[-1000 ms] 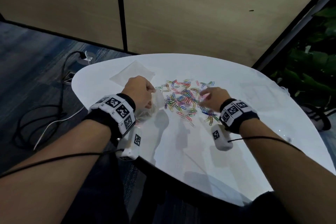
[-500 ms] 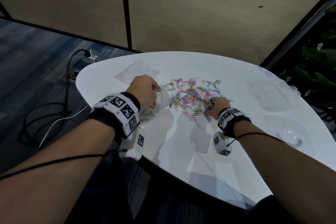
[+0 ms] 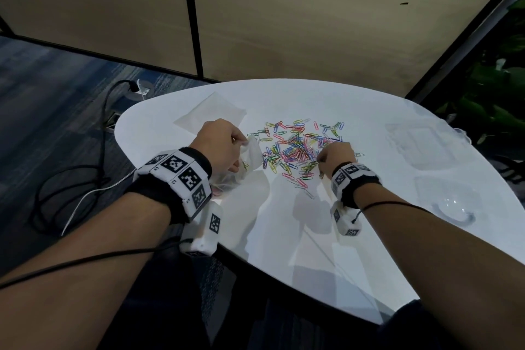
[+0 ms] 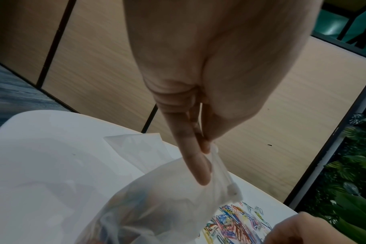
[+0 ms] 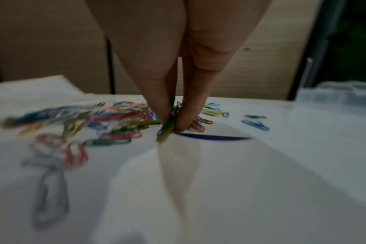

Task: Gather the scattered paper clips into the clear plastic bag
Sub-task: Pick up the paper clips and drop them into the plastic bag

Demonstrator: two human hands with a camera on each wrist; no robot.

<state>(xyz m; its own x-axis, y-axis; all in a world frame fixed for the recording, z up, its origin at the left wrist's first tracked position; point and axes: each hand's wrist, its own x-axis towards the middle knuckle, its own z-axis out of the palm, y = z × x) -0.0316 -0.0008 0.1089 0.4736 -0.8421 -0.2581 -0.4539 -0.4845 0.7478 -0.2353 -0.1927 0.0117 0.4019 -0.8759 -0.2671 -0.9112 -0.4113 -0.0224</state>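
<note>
A heap of coloured paper clips (image 3: 295, 148) lies in the middle of the white table (image 3: 284, 236). My left hand (image 3: 221, 145) pinches the rim of the clear plastic bag (image 3: 250, 159) and holds it up at the heap's left edge. In the left wrist view the clear plastic bag (image 4: 167, 206) hangs from my left hand (image 4: 205, 148) with some clips inside. My right hand (image 3: 335, 158) is down on the heap's right side. In the right wrist view my right hand (image 5: 173, 125) pinches a few paper clips (image 5: 167, 130) off the table.
A second flat plastic bag (image 3: 210, 113) lies behind my left hand. Clear plastic containers (image 3: 420, 145) and a clear lid (image 3: 451, 207) sit at the table's right. Cables (image 3: 85, 179) run over the carpet at the left. Plants (image 3: 497, 94) stand at the right.
My right hand has moved down to the heap's near right side and closed its fingertips on a few clips. My left hand still holds the bag in the same place.
</note>
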